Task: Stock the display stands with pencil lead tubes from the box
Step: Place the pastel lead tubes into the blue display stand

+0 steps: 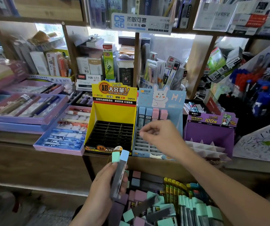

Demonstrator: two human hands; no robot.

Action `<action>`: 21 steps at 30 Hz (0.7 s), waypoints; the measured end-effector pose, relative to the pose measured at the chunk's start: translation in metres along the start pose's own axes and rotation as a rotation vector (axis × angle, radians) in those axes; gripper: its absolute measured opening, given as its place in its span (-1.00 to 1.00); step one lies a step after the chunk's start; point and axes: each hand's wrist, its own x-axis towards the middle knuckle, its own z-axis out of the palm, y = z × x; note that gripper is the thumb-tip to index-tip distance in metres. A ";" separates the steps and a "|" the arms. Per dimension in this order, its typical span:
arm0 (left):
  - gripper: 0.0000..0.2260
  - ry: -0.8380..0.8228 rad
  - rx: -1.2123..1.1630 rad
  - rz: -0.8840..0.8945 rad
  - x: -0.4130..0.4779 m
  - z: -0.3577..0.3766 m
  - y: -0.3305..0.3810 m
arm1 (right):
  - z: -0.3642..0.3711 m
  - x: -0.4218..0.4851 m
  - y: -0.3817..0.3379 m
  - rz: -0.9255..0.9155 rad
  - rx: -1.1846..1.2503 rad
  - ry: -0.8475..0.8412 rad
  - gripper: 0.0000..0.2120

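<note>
Mint- and blue-capped tubes (119, 173) are gripped in the left hand (101, 190), long axes upright, caps aimed at the blue stand (178, 115) on the counter's (8, 137) front edge. The right hand (162, 137), fingers curled on nothing visible, is held over its empty slots, the nearer of the two.

Yellow display stand (114, 93) header: "1=10", "2B/0.5MM", "24PCS". Blue stand (176, 97) backboard: "Hi". Purple stand (211, 119): "ULTRAMAN", "100". White box (90, 77) behind: "1120". Shelf sign (140, 22): "DS".
</note>
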 end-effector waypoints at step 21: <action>-0.83 -0.030 0.109 0.065 -0.003 0.000 -0.006 | 0.016 -0.025 -0.005 0.317 0.422 -0.300 -0.91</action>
